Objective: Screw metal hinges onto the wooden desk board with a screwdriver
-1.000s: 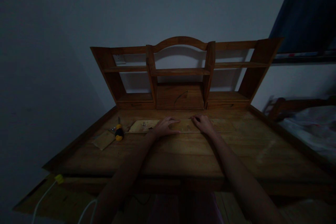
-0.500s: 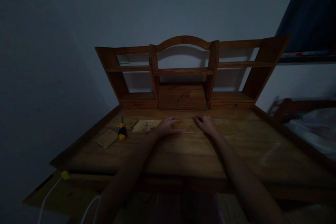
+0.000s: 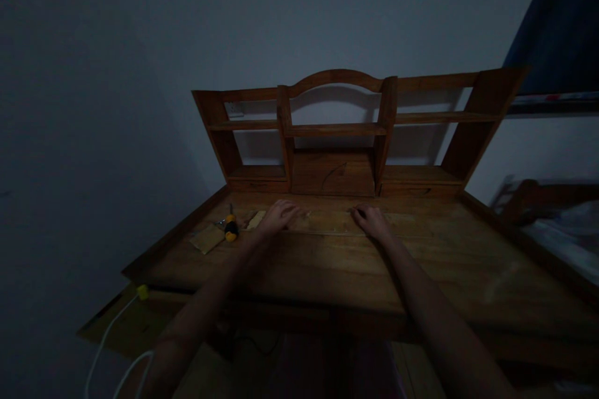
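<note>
My left hand point(image 3: 279, 218) rests low over a pale, worn strip point(image 3: 322, 222) along the wooden desktop, its fingers stretched out to the right and slightly blurred. It is open. A rough-edged bare patch point(image 3: 255, 219) shows just left of it. My right hand point(image 3: 370, 221) is at the strip's other side, closed, thumb and fingers curled together at the surface. What it pinches, if anything, is too dark to make out. Left of both hands lies a screwdriver point(image 3: 231, 227) with a yellow and black handle, beside a flat tan piece point(image 3: 208, 239).
A wooden shelf unit point(image 3: 334, 131) stands along the desk's back edge, with raised side rails point(image 3: 178, 230) at left and right. A white cable point(image 3: 110, 324) with a yellow end hangs at the front left. The room is dim.
My left hand has slid left along the strip, covering more of the bare patch, and its fingers are less spread. My right hand stays about where it was. The view has shifted a little.
</note>
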The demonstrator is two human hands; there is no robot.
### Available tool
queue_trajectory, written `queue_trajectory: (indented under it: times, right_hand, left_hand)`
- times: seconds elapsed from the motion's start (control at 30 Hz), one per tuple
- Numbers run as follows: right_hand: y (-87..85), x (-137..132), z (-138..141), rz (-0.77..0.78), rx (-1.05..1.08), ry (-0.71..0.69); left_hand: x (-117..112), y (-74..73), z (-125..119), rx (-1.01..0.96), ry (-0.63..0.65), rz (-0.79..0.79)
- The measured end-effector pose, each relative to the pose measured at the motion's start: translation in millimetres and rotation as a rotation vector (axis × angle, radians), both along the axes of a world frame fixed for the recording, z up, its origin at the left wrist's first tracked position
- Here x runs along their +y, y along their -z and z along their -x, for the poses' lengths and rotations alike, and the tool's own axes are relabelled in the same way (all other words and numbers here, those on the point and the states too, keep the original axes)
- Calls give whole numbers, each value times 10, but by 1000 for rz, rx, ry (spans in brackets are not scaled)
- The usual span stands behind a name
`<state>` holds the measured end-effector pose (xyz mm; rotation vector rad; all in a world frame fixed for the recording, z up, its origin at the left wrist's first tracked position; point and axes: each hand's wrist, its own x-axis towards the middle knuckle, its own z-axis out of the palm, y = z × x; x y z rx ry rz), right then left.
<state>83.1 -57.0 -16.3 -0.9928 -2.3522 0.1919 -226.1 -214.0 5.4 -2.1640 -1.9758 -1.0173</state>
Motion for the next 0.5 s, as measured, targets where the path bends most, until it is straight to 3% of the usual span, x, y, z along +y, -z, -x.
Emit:
queue_trajectory:
  times: [0.17, 0.27, 0.4, 0.5]
  right_hand:
    - [0, 34, -5, -92, 66, 1]
    - [-1, 62, -18, -148, 129, 21]
    - [24, 91, -43, -178, 196, 46]
    - [51, 111, -56, -193, 225, 59]
  left_hand:
    - [-822, -60, 860, -23, -290, 78]
    - [-1382, -55, 1241, 12, -434, 56]
    - [-1935, 72, 1469, 59, -552, 103]
    - [-2097, 230, 1507, 31, -577, 138]
